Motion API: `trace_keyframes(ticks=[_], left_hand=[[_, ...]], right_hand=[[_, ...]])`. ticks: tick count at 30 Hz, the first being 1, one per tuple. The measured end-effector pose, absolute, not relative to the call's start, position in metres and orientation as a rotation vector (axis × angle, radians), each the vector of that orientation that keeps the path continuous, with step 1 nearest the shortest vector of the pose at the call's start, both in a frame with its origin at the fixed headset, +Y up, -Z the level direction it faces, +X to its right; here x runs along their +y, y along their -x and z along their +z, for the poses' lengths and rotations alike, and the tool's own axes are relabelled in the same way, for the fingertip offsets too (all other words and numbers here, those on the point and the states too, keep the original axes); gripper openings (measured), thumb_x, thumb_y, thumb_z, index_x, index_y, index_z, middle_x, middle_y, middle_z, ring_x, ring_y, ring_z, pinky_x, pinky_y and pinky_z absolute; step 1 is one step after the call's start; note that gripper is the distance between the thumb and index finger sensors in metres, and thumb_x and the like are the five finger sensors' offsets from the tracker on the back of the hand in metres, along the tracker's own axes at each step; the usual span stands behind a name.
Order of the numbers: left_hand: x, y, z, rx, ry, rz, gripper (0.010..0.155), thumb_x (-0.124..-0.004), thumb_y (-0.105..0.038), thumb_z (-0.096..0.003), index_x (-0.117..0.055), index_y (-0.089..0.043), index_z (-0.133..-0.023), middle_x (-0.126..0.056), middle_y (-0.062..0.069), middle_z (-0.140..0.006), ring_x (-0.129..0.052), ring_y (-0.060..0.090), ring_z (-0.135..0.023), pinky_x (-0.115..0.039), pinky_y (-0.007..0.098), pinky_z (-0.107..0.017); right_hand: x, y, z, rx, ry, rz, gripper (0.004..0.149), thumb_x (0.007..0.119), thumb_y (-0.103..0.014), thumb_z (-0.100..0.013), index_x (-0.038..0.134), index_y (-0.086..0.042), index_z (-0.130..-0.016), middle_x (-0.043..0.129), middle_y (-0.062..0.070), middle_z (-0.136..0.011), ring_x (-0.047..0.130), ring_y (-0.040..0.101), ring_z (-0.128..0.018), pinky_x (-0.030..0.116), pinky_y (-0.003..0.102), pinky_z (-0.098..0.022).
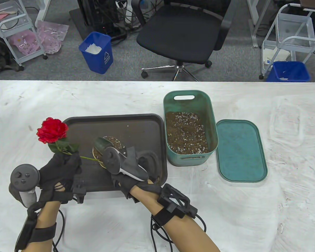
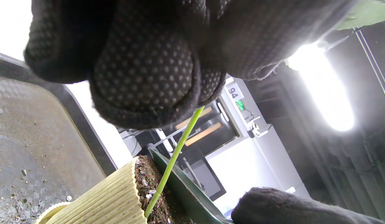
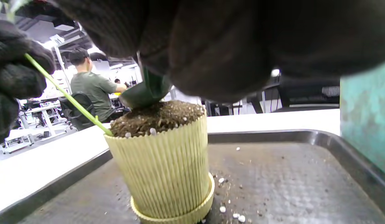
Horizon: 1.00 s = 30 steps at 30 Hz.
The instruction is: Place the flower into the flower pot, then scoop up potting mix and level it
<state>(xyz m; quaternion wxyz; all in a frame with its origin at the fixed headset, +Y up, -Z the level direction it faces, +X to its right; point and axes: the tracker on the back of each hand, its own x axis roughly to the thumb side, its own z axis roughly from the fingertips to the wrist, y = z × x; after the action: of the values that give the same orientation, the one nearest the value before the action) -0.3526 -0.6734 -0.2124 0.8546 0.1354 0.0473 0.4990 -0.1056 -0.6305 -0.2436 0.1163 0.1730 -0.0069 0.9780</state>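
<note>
— where's the flower (image 1: 52, 130)?

— stem's in the pot (image 3: 162, 161) on the tray (image 1: 136, 123), leaning left; left hand (image 1: 58, 168) pinches the stem.

— and the soil?

— heaped to the rim. right hand (image 1: 132, 181) grips the scoop (image 3: 145, 90), resting on top — levelling, i'd say. next wants gentle, flat strokes.

— the bin (image 1: 190, 126)?

— still holds mix, lid (image 1: 240, 151) beside it.

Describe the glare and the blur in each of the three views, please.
Table view: even light, sharp, edges slightly bent by the lens. Left wrist view: a ceiling lamp burns out to white, the left hand looms dark and soft, yet the flower stem stays crisp. Right wrist view: the right hand is a blurred dark mass; the flower pot is sharp.
</note>
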Motion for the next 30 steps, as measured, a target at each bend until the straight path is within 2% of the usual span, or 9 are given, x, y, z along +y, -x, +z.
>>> trace_keyframes(ticks=[4,6,10,16,20,23,27,30], left_hand=[[-0.673,0.353,-0.213,0.098,-0.287,1.043,0.045,-0.089,-0.045,-0.0389,-0.088,-0.020,-0.076,-0.103,-0.004,-0.058,-0.113,0.015,-0.024,-0.096,0.035,-0.028],[-0.674,0.353,-0.212,0.100,-0.287,1.044,0.045,-0.089,-0.045,-0.0390,-0.088,-0.020,-0.076,-0.103,-0.003,-0.058,-0.113,0.015,-0.023,-0.096,0.035,-0.028],[-0.673,0.353,-0.212,0.101,-0.287,1.044,0.045,-0.089,-0.045,-0.0389,-0.088,-0.020,-0.076,-0.103,-0.004,-0.058,-0.113,0.015,-0.024,-0.096,0.035,-0.028],[-0.674,0.353,-0.212,0.099,-0.288,1.043,0.045,-0.089,-0.045,-0.0390,-0.088,-0.020,-0.076,-0.103,-0.004,-0.058,-0.113,0.015,-0.024,-0.096,0.035,-0.028],[-0.674,0.353,-0.212,0.098,-0.288,1.041,0.045,-0.089,-0.045,-0.0390,-0.088,-0.019,-0.076,-0.103,-0.004,-0.058,-0.113,0.015,-0.023,-0.096,0.035,-0.028],[-0.674,0.353,-0.212,0.098,-0.289,1.042,0.045,-0.089,-0.045,-0.0389,-0.088,-0.020,-0.076,-0.103,-0.004,-0.058,-0.113,0.015,-0.023,-0.096,0.035,-0.028],[-0.674,0.353,-0.212,0.099,-0.288,1.044,0.045,-0.089,-0.045,-0.0390,-0.088,-0.020,-0.076,-0.103,-0.004,-0.058,-0.113,0.015,-0.024,-0.096,0.035,-0.028],[-0.674,0.353,-0.212,0.102,-0.288,1.044,0.045,-0.089,-0.045,-0.0390,-0.088,-0.020,-0.076,-0.103,-0.004,-0.058,-0.113,0.015,-0.023,-0.096,0.035,-0.028]], right_hand=[[-0.625,0.109,-0.234,-0.110,-0.547,2.873,0.052,0.074,-0.035,-0.044,0.072,-0.026,-0.095,0.095,0.008,-0.051,0.101,0.023,-0.020,0.091,0.040,-0.009],[-0.628,0.113,-0.233,-0.068,-0.577,2.955,0.052,0.074,-0.036,-0.044,0.072,-0.027,-0.095,0.095,0.008,-0.051,0.101,0.023,-0.021,0.092,0.040,-0.010],[-0.627,0.113,-0.222,-0.225,-0.627,2.921,0.052,0.074,-0.035,-0.044,0.072,-0.027,-0.095,0.095,0.008,-0.052,0.101,0.023,-0.021,0.092,0.040,-0.010],[-0.645,0.114,-0.207,-0.304,-0.721,3.038,0.052,0.074,-0.036,-0.044,0.070,-0.029,-0.096,0.095,0.008,-0.053,0.101,0.023,-0.022,0.092,0.041,-0.011],[-0.646,0.111,-0.202,-0.402,-0.740,2.978,0.053,0.074,-0.035,-0.043,0.070,-0.029,-0.095,0.095,0.007,-0.053,0.101,0.022,-0.022,0.092,0.040,-0.011],[-0.651,0.110,-0.204,-0.329,-0.752,3.033,0.053,0.074,-0.036,-0.044,0.069,-0.030,-0.096,0.094,0.007,-0.054,0.101,0.022,-0.023,0.092,0.040,-0.011],[-0.642,0.099,-0.207,-0.412,-0.655,2.902,0.053,0.074,-0.035,-0.043,0.070,-0.028,-0.095,0.095,0.007,-0.053,0.102,0.022,-0.022,0.092,0.040,-0.011],[-0.642,0.095,-0.217,-0.309,-0.573,2.874,0.053,0.074,-0.035,-0.044,0.069,-0.027,-0.096,0.095,0.008,-0.053,0.101,0.023,-0.022,0.092,0.041,-0.011]])
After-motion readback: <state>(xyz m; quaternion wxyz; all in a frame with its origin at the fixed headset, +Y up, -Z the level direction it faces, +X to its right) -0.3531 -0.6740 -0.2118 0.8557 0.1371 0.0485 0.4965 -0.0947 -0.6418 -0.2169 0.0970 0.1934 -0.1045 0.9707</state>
